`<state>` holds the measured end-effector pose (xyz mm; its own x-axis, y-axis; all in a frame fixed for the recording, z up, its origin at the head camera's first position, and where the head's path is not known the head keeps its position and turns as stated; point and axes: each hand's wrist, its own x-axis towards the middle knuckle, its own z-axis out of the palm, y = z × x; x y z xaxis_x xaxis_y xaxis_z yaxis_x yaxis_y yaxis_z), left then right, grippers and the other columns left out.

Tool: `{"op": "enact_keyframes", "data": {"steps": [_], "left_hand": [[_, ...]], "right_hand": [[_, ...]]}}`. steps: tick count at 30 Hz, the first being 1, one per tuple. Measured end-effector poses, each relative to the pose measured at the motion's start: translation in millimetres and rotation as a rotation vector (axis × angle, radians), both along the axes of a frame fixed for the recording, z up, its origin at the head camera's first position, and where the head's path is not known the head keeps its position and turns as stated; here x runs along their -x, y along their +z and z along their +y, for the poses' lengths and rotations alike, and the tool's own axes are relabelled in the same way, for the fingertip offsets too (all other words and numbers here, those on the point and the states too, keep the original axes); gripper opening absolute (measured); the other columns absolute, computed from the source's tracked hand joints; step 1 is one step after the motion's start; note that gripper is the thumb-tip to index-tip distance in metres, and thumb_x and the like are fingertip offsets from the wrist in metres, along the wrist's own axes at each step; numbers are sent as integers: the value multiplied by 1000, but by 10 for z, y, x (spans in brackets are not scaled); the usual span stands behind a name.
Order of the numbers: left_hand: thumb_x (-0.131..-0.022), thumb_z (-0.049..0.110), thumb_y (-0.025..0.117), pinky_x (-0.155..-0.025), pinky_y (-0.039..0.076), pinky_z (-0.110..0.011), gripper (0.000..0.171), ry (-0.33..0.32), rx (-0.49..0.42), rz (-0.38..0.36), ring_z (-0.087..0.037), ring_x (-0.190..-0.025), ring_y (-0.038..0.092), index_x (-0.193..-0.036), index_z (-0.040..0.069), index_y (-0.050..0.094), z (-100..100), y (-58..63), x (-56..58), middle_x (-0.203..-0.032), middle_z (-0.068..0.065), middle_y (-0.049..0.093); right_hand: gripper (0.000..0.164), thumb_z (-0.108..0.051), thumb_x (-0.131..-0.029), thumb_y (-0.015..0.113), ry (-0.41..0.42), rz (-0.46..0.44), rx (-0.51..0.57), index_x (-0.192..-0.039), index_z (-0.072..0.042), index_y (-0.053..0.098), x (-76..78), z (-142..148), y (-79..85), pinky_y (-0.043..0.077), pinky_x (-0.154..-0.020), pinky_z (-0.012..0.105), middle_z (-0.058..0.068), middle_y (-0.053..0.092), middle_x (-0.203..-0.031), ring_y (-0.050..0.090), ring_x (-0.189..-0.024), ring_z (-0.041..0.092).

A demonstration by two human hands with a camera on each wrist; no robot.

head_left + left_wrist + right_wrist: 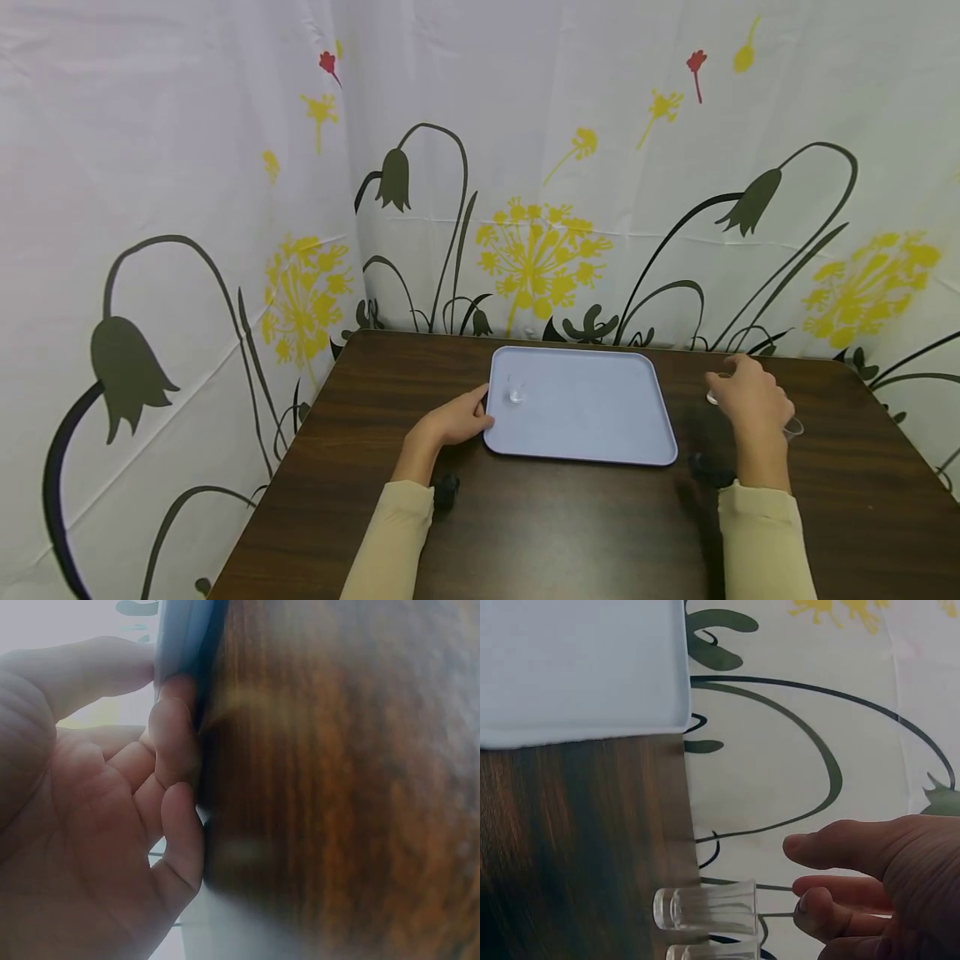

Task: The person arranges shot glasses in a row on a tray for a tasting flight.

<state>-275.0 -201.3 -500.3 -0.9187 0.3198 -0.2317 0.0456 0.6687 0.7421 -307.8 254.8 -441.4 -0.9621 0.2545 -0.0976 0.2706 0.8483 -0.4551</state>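
Note:
A pale blue tray (pixel 585 417) lies on the dark wooden table, with one small clear shot glass (pixel 516 392) standing near its left side. My left hand (pixel 459 418) grips the tray's left edge; in the left wrist view the thumb (pixel 112 671) is at the rim and the curled fingers reach to its underside. To the right of the tray my right hand (pixel 750 396) hovers over more clear glasses, its fingers bent and apart. The right wrist view has two of them side by side, a nearer glass (pixel 712 909) and a partly cut-off glass (pixel 712 952), just beyond the fingertips.
The brown table (pixel 570 525) ends at the back against a white curtain (pixel 525 100) printed with flowers. Another curtain fold (pixel 172 208) hangs along the left side. A clear rim (pixel 793 427) shows beside the right wrist.

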Motion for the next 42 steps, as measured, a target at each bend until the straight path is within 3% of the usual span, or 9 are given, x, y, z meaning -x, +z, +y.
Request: {"op": "enact_keyframes", "data": {"steps": [13,25,30,31,34,37,38,42], "left_hand": [[-105,10,64,-63,36,-26,64,-1,2,7,-13,-66,46,-163,-1,39,-7,-29,12,-77,-1,53],[-105,11,62,-65,37,-27,65,-1,2,21,-14,-67,46,-164,-3,36,-5,-40,6,-78,-1,53],[-106,12,58,-65,36,-27,64,-10,-29,1,-13,-66,44,-164,-5,35,-16,0,6,-77,0,51],[-108,16,56,-64,36,-26,64,-27,-36,18,-12,-65,44,-164,-6,34,-44,-57,39,-77,1,51],[-109,18,56,-62,36,-26,65,-33,-57,12,-11,-63,43,-164,-7,34,-48,-35,41,-76,1,50],[-110,20,55,-60,35,-26,65,-29,-59,2,-11,-61,42,-165,-5,33,-47,-38,47,-76,1,49],[-109,17,57,-60,35,-26,65,-12,-57,-19,-12,-61,42,-165,-5,33,-20,24,15,-76,0,50],[-110,18,56,-59,34,-26,65,-1,-47,-20,-12,-61,41,-166,-3,32,-14,-10,18,-75,1,49]], "right_hand": [[63,-41,-105,56,-41,-41,9,-156,-4,48,18,20,-35,43,-96,72,39,52,-149,55,-126,64],[65,-41,-106,56,-26,-97,10,-157,-3,44,14,60,-81,41,-99,73,41,48,-151,48,-131,64],[64,-41,-106,57,-31,-103,18,-156,-3,45,38,56,-98,41,-96,72,40,49,-151,50,-129,62],[64,-41,-106,57,-31,-101,18,-156,-3,45,43,59,-102,41,-96,72,40,50,-151,50,-128,62],[64,-41,-106,58,-32,-90,16,-156,-3,45,46,66,-107,41,-95,72,41,50,-150,52,-127,62],[65,-41,-107,58,-34,-88,17,-157,-2,43,47,76,-117,41,-95,73,42,49,-150,51,-127,62],[65,-41,-107,57,-34,-91,18,-157,-2,42,47,80,-121,41,-95,73,42,49,-150,51,-127,62],[66,-40,-106,56,-37,-100,23,-157,-1,41,43,103,-141,41,-95,72,42,48,-150,50,-128,63]]}}
